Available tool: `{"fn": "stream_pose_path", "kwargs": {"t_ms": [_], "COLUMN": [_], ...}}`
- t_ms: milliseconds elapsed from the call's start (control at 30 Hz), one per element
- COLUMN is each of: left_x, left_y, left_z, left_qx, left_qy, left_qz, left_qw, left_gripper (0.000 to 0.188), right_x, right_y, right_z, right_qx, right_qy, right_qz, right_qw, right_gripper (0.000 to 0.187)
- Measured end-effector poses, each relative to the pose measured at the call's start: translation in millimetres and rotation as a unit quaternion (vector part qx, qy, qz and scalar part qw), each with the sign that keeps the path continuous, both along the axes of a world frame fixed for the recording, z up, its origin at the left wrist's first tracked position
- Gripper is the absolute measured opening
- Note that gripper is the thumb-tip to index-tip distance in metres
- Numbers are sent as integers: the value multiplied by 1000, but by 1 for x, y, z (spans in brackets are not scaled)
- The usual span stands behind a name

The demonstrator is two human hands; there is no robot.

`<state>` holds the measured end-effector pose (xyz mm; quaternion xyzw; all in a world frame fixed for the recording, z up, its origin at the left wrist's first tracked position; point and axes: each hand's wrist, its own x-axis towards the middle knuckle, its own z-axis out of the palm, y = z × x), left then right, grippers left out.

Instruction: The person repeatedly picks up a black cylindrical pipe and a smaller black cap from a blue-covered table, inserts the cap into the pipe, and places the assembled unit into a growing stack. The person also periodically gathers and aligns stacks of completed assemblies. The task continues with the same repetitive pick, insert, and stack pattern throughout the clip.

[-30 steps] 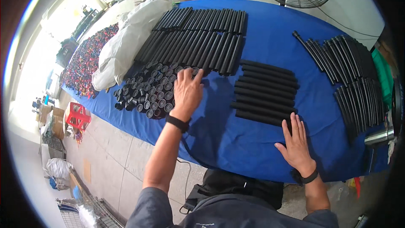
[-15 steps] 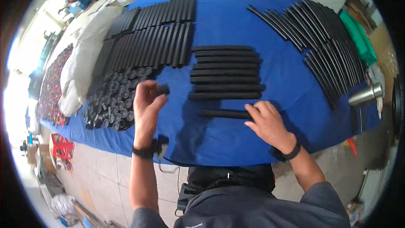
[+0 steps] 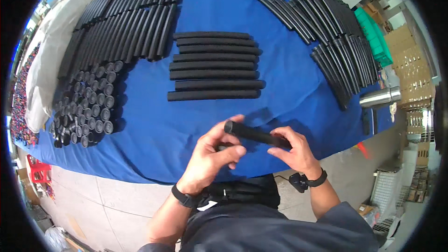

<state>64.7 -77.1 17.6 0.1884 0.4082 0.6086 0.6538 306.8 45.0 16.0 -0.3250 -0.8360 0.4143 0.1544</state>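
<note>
Above the near edge of the table I hold a black foam tube (image 3: 252,134), slightly tilted, its open end pointing left. My right hand (image 3: 296,148) is closed around the tube's right end. Close to the open end, my left hand (image 3: 212,154) is curled, its fingertips beside and partly behind the tube. A small black round cap (image 3: 223,147) shows in part between the left thumb and fingers; most of it is hidden. Beyond my hands lies a row of several similar foam tubes (image 3: 214,74). A pile of round black caps (image 3: 95,107) lies to the left.
Stacked black tubes (image 3: 135,32) fill the far left, beside a white sheet (image 3: 58,60). Thin glossy black rods (image 3: 326,23) fan out at the far right. A green container (image 3: 373,37) and a steel bottle (image 3: 380,96) stand by the right edge of the blue cloth (image 3: 210,4).
My left hand has moved right from the cap pile with a cap, up to the tube. My right hand has lifted the tube off the cloth. The view has shifted to the right.
</note>
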Motion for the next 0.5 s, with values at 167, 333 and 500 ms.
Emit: {"fn": "stream_pose_path", "kwargs": {"t_ms": [167,333,500], "left_x": [22,26,21], "left_y": [11,3,-3], "left_z": [11,3,-4], "left_qx": [80,128,120], "left_qy": [28,9,7], "left_qz": [-65,-54,-46], "left_qw": [994,990,992], "left_gripper": [48,52,53], "right_x": [23,24,19], "right_y": [-9,-14,-7], "right_z": [-4,-9,5], "right_qx": [-53,-21,-28], "right_qy": [-21,28,-5], "right_qz": [-32,-38,24], "right_qw": [998,999,999], "right_gripper": [45,40,39]}}
